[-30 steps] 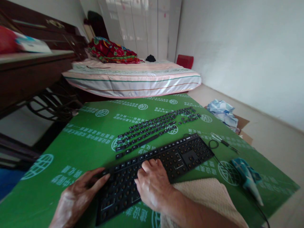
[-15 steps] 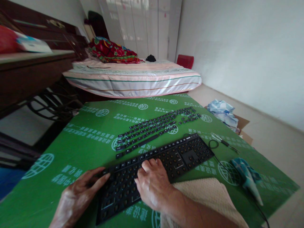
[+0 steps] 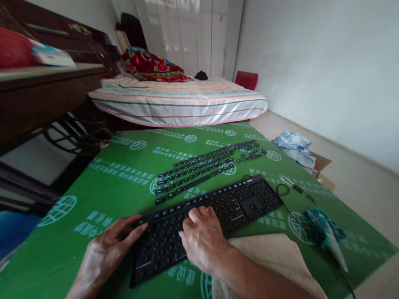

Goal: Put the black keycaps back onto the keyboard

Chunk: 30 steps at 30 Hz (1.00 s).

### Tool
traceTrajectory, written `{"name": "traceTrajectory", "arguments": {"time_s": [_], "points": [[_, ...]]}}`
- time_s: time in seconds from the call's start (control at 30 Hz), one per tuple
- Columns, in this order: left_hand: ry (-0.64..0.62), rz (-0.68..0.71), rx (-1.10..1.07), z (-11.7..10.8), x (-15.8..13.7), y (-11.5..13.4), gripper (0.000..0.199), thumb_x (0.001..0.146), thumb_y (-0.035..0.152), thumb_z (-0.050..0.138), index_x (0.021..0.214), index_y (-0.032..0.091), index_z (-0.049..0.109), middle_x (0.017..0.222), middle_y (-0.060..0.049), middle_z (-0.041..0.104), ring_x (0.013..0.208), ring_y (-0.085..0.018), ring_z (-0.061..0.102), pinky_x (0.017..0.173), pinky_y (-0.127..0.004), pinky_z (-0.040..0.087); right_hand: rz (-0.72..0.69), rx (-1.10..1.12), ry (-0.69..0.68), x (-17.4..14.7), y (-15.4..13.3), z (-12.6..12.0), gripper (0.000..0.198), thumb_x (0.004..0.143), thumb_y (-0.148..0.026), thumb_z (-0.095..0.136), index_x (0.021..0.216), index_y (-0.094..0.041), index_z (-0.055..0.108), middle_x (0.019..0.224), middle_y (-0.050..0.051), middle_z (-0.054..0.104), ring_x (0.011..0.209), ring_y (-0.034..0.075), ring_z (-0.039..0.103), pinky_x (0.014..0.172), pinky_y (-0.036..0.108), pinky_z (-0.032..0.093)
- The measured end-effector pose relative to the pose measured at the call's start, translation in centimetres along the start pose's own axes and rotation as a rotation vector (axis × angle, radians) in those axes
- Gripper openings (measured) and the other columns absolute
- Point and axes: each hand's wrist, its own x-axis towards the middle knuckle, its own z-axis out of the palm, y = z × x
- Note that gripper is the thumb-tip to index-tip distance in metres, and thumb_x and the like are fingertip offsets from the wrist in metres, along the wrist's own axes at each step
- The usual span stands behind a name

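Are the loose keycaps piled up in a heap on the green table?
No, the loose keycaps lie spread out in neat rows on the green table, just beyond the keyboard.

towel [image 3: 268, 253] cut off below, right fingertips hidden

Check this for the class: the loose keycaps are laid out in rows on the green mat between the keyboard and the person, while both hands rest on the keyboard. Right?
Not quite. The head view shows the keycaps beyond the keyboard, on its far side from the person. The rest holds: they lie in rows on the green mat, and the left hand and right hand rest on the keyboard.
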Motion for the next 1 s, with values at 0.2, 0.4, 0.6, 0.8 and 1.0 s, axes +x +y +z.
{"name": "traceTrajectory", "arguments": {"time_s": [0.2, 0.4, 0.6, 0.8, 1.0], "points": [[0.012, 0.051, -0.008, 0.6, -0.1, -1.0, 0.055, 0.066, 0.066, 0.057, 0.098, 0.023, 0.068, 0.093, -0.002, 0.073, 0.081, -0.02, 0.069, 0.069, -0.024, 0.053, 0.002, -0.009, -0.031, -0.1, -0.1, -0.4, 0.023, 0.09, -0.031, 0.048, 0.087, -0.015, 0.063, 0.093, 0.009, 0.057, 0.093, 0.025, 0.05, 0.084, 0.048, 0.042], [0.032, 0.092, -0.029, 0.7, -0.8, -0.4, 0.051, 0.07, 0.062, 0.057, 0.099, 0.022, 0.069, 0.084, -0.002, 0.072, 0.074, -0.019, 0.067, 0.065, -0.025, 0.052, 0.029, -0.013, -0.052, -0.4, -0.3, -0.7, 0.02, 0.09, -0.029, 0.049, 0.085, -0.017, 0.063, 0.092, 0.009, 0.058, 0.09, 0.024, 0.051, 0.082, 0.044, 0.041], [0.025, 0.084, -0.065, 0.6, -1.4, 0.2, 0.05, 0.072, 0.06, 0.056, 0.099, 0.02, 0.069, 0.08, -0.002, 0.07, 0.068, -0.017, 0.065, 0.064, -0.028, 0.051, 0.015, -0.04, -0.032, -0.7, -0.3, -0.6, 0.018, 0.089, -0.028, 0.051, 0.082, -0.018, 0.064, 0.09, 0.008, 0.058, 0.088, 0.023, 0.051, 0.081, 0.04, 0.04], [0.031, 0.119, -0.087, 0.7, -1.7, 0.2, 0.047, 0.074, 0.057, 0.056, 0.099, 0.018, 0.068, 0.083, -0.004, 0.069, 0.07, -0.017, 0.064, 0.066, -0.029, 0.051, 0.01, -0.049, -0.003, -0.9, -0.2, -0.4, 0.017, 0.089, -0.027, 0.052, 0.081, -0.018, 0.064, 0.089, 0.008, 0.059, 0.087, 0.022, 0.051, 0.081, 0.038, 0.039], [0.008, 0.134, -0.106, 0.5, -1.9, 0.3, 0.045, 0.076, 0.055, 0.056, 0.1, 0.018, 0.067, 0.08, -0.003, 0.067, 0.068, -0.016, 0.064, 0.067, -0.029, 0.051, -0.002, -0.054, 0.023, -1.0, -0.2, -0.3, 0.017, 0.089, -0.026, 0.052, 0.079, -0.018, 0.064, 0.088, 0.007, 0.059, 0.086, 0.022, 0.051, 0.08, 0.037, 0.039]]}}
